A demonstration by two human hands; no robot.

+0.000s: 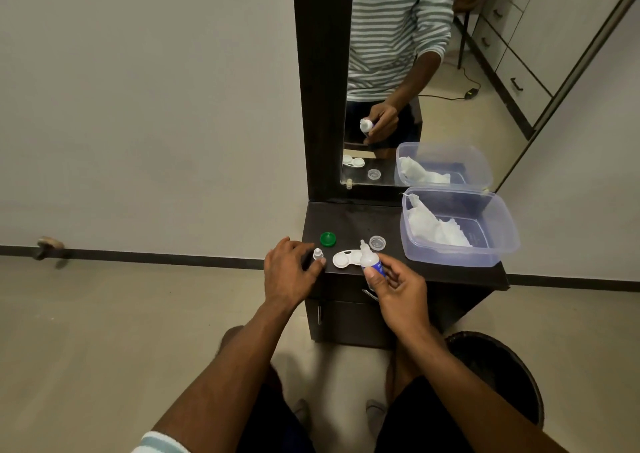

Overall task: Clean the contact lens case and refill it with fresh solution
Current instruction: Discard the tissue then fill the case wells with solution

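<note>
A white contact lens case (343,259) lies open on the dark cabinet top (349,220), both wells uncovered. My right hand (394,288) grips a small solution bottle (371,260) with a blue label, its nozzle tilted over the case's right well. A green lid (327,238) lies behind the case to the left, and a clear lid (377,243) lies behind it to the right. The bottle's small white cap (318,254) stands on the top by my left hand (289,272), whose fingertips touch or pinch it; the grip is unclear.
A clear plastic tub (453,255) holding crumpled white tissue sits on the cabinet's right side. A mirror (381,71) in a dark frame rises behind the top. A dark round bin (498,373) stands on the floor at lower right. The cabinet's front edge is near my hands.
</note>
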